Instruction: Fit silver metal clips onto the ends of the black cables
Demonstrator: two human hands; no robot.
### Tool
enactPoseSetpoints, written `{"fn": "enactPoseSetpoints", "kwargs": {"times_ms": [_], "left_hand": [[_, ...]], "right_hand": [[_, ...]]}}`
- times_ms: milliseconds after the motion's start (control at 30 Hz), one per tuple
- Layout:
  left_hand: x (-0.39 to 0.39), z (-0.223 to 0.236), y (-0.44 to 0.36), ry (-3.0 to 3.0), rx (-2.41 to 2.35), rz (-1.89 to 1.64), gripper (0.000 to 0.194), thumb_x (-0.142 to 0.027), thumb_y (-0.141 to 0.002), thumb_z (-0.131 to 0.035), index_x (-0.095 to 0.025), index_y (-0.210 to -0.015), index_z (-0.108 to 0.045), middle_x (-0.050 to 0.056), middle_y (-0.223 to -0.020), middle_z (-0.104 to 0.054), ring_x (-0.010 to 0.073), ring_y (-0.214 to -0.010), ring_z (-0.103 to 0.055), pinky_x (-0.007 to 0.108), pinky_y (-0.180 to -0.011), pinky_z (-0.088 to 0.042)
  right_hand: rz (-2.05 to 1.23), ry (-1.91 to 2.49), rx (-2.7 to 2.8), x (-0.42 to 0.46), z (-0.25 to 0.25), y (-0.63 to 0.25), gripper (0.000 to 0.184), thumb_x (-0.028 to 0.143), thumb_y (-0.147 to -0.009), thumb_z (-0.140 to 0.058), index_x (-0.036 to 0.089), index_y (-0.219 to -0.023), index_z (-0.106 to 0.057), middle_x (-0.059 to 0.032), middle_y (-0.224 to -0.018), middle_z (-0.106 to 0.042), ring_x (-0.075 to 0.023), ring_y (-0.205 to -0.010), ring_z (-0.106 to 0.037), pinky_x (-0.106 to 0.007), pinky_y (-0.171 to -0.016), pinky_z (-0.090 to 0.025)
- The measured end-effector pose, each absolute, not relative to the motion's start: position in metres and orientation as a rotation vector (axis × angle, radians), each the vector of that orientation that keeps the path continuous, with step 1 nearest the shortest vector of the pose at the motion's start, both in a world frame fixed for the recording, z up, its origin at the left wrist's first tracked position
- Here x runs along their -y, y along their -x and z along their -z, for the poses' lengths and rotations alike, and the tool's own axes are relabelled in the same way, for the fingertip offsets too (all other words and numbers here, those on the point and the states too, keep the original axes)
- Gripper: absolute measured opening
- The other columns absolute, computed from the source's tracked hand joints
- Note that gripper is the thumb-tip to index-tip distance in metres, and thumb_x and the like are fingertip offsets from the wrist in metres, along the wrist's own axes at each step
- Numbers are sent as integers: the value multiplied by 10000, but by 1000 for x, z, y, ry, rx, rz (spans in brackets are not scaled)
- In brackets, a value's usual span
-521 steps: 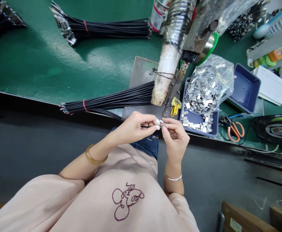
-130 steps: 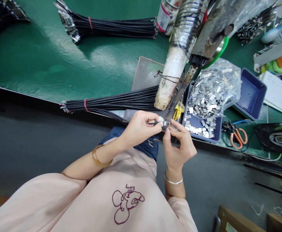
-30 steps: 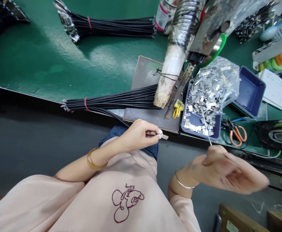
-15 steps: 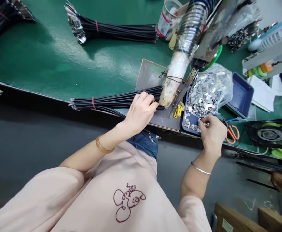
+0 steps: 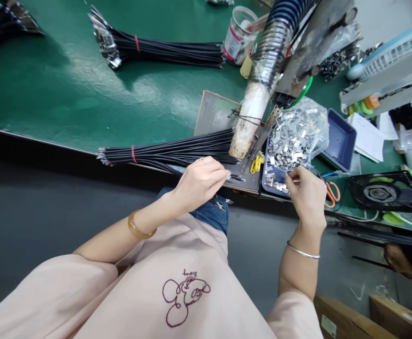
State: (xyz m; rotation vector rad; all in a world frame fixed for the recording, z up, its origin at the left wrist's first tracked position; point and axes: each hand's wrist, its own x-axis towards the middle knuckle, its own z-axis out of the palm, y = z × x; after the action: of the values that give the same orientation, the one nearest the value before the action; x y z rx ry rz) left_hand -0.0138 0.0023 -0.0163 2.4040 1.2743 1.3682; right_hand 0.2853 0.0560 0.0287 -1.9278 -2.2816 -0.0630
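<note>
My left hand (image 5: 203, 182) is closed in a pinch on a black cable (image 5: 236, 177), whose stripped tip points right past my fingers. Just above it lies a bundle of black cables (image 5: 163, 149), tied with a red band near its left end. My right hand (image 5: 307, 192) is pinched over the front of a blue tray (image 5: 265, 181); a thin pale strand shows at its fingertips, too fine to name. In the tray are small metal connectors (image 5: 276, 182) and an open clear bag (image 5: 310, 123) full of more.
A duct hose (image 5: 251, 113) and a metal tool (image 5: 267, 134) on a stand slant down between my hands. Nearby are a yellow clip (image 5: 257, 163), orange-handled scissors (image 5: 333, 194), a second blue tray (image 5: 338, 141) and a small fan (image 5: 383, 193). Another cable bundle (image 5: 170, 49) lies behind.
My left hand has moved down toward the table edge, drawing a cable tip clear of the bundle. The right hand stays pinched over the tray. The view has shifted slightly.
</note>
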Motion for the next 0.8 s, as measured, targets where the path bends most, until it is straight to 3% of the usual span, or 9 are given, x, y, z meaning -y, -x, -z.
{"fn": "enactPoseSetpoints", "kwargs": {"times_ms": [167,433,633,800], "left_hand": [[-2,12,9,-2419,-1255,-1454,151,-119,-956,-550,-116,-896,-689,79,-809,-713,183,-769,-606,317,-754,-512],[-5,7,3,-2428,-1076,-1225,244,-145,-983,-515,-141,-820,-698,53,-717,-689,150,-652,-552,278,-670,-461],[-8,-3,12,-1734,-917,-944,271,-187,-937,-555,-128,-691,-652,11,-587,-651,74,-502,-505,204,-518,-377],[-12,-7,13,-1225,-880,-877,65,-160,-805,-628,-111,-796,-669,4,-556,-636,75,-504,-548,178,-520,-407]], "right_hand": [[-56,1844,2169,-46,-31,-279,164,303,-876,-596,221,-748,-535,-3,-716,-589,-165,-662,-556,-297,-673,-390],[-167,1832,2307,-57,-25,-266,154,281,-870,-558,214,-732,-577,-35,-785,-670,-166,-678,-570,-302,-669,-367],[-651,1860,2186,-76,-27,-277,111,288,-735,-646,210,-677,-594,8,-636,-636,-146,-614,-564,-291,-676,-397],[-600,1820,2160,-72,-20,-275,102,269,-716,-641,206,-656,-586,18,-663,-641,-126,-601,-538,-290,-662,-395]]}}
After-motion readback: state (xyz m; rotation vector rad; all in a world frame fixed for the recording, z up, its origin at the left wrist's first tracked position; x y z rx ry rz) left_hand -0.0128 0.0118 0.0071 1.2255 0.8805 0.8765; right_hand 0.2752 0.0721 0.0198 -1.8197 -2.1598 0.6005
